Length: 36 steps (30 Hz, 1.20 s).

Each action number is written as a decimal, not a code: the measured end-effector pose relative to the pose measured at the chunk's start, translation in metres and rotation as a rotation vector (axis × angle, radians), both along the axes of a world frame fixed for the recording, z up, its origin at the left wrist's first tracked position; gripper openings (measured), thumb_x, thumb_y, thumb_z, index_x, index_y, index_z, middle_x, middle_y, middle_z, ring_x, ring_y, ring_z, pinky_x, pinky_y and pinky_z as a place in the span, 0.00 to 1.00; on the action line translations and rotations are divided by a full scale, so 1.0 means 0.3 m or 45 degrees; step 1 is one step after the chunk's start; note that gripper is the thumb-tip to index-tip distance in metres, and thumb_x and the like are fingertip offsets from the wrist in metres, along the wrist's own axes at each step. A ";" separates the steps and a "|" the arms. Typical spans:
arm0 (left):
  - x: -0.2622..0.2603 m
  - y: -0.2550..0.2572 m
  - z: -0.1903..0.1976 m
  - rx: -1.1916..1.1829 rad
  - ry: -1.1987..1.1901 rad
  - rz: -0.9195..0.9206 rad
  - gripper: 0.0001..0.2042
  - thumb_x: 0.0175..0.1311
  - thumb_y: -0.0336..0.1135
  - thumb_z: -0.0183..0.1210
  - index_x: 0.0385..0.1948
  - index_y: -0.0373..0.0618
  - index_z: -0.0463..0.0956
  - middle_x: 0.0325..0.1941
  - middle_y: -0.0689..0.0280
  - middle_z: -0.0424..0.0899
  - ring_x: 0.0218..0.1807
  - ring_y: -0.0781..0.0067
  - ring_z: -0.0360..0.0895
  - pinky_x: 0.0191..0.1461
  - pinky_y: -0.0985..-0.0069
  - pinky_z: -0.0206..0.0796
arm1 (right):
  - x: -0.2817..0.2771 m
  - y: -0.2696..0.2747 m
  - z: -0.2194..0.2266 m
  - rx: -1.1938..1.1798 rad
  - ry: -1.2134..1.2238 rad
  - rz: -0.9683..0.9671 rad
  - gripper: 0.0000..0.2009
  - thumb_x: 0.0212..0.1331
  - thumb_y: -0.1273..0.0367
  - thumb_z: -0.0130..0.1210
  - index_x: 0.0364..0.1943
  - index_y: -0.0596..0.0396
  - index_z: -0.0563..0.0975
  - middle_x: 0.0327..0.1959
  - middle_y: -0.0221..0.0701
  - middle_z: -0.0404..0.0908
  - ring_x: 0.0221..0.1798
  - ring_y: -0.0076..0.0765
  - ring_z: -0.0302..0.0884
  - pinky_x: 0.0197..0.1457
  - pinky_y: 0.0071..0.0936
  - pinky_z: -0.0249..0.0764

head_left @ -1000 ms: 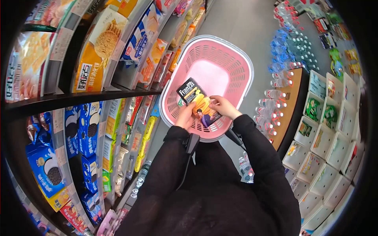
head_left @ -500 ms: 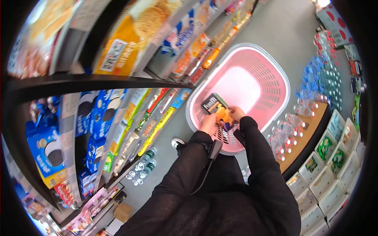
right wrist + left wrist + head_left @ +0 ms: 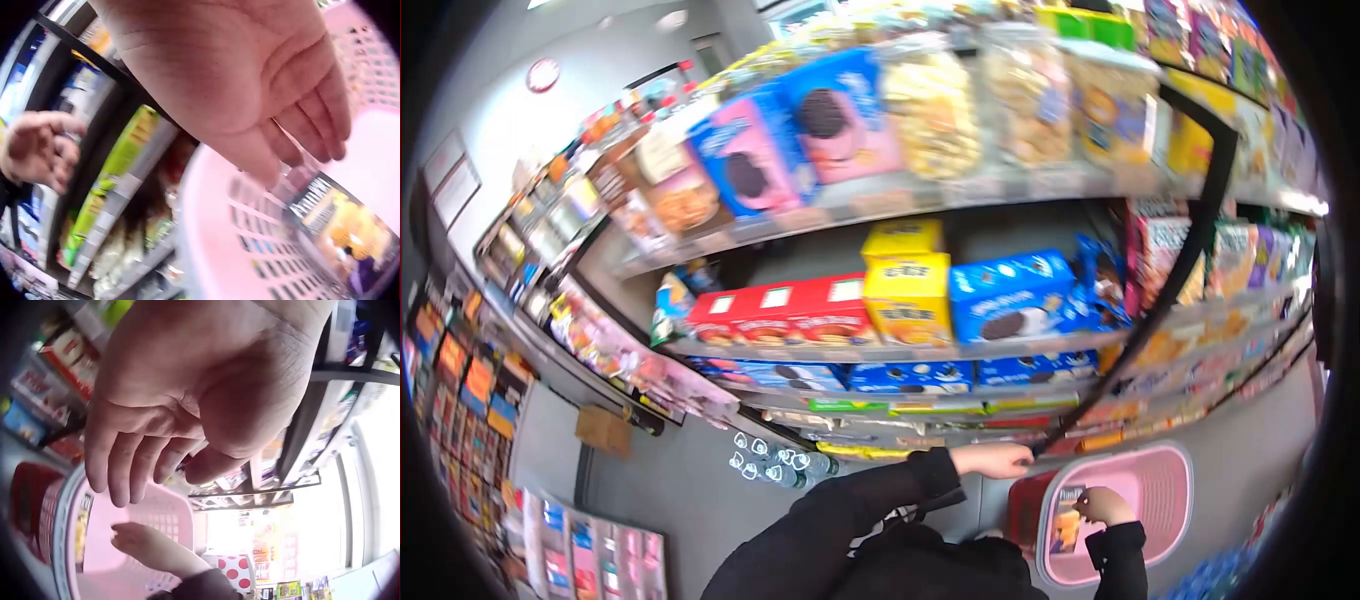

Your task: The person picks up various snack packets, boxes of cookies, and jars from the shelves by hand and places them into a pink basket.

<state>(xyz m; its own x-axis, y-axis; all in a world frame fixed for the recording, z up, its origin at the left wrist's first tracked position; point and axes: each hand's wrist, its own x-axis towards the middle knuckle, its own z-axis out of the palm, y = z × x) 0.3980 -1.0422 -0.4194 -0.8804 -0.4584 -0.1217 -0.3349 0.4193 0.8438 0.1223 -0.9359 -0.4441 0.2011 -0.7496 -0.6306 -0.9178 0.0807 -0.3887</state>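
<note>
A pink plastic basket (image 3: 1168,545) with slotted walls stands low in front of me at the lower right of the head view. Inside it, against the near wall, leans a black biscuit box (image 3: 1064,532) with "Franzzi" lettering and yellow biscuits pictured on it (image 3: 356,240). My right hand (image 3: 1108,507) is over the basket beside the box's upper end, its fingers loosely bent; the left wrist view shows a gap between that hand (image 3: 147,542) and the box (image 3: 82,534). Outside the basket, near the shelf edge, my left hand (image 3: 992,460) hangs with relaxed fingers and holds nothing.
Shelves of snacks rise ahead, with red boxes (image 3: 785,315), a yellow box (image 3: 908,298) and blue biscuit boxes (image 3: 1012,295). A black shelf upright (image 3: 1150,320) slants down close to my left hand. Water bottles (image 3: 775,462) stand on the floor at left.
Both hands have come off the biscuit box, which now rests in the basket. My left hand has moved left out of the basket, and my head has turned toward the shelves.
</note>
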 end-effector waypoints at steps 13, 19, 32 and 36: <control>1.123 0.106 0.996 -0.423 0.015 0.399 0.17 0.57 0.35 0.52 0.48 0.39 0.66 0.40 0.60 0.76 0.42 0.70 0.73 0.46 0.74 0.64 | 1.083 -0.271 1.143 -1.125 -0.534 1.091 0.08 0.47 0.67 0.52 0.29 0.55 0.72 0.22 0.38 0.72 0.28 0.45 0.72 0.31 0.36 0.68; 1.474 -0.009 1.215 -0.761 0.992 1.126 0.13 0.58 0.29 0.49 0.44 0.37 0.68 0.39 0.61 0.75 0.39 0.74 0.73 0.45 0.78 0.65 | 1.516 -0.512 1.458 -2.118 -0.838 1.029 0.05 0.48 0.70 0.51 0.28 0.56 0.72 0.25 0.36 0.73 0.30 0.43 0.71 0.33 0.33 0.68; 1.603 -0.217 1.284 -0.794 1.098 1.131 0.20 0.57 0.29 0.51 0.51 0.34 0.59 0.48 0.60 0.69 0.50 0.74 0.67 0.51 0.78 0.60 | 1.921 -0.645 1.721 -2.379 -0.275 0.822 0.11 0.48 0.65 0.48 0.20 0.60 0.75 0.21 0.42 0.75 0.29 0.47 0.74 0.35 0.37 0.71; 1.600 -0.206 1.275 -0.722 1.153 1.130 0.18 0.59 0.29 0.49 0.51 0.35 0.60 0.45 0.64 0.71 0.47 0.78 0.67 0.52 0.80 0.58 | 1.914 -0.616 1.732 -2.445 -0.310 0.789 0.10 0.48 0.67 0.47 0.23 0.63 0.71 0.23 0.44 0.75 0.31 0.46 0.74 0.35 0.37 0.70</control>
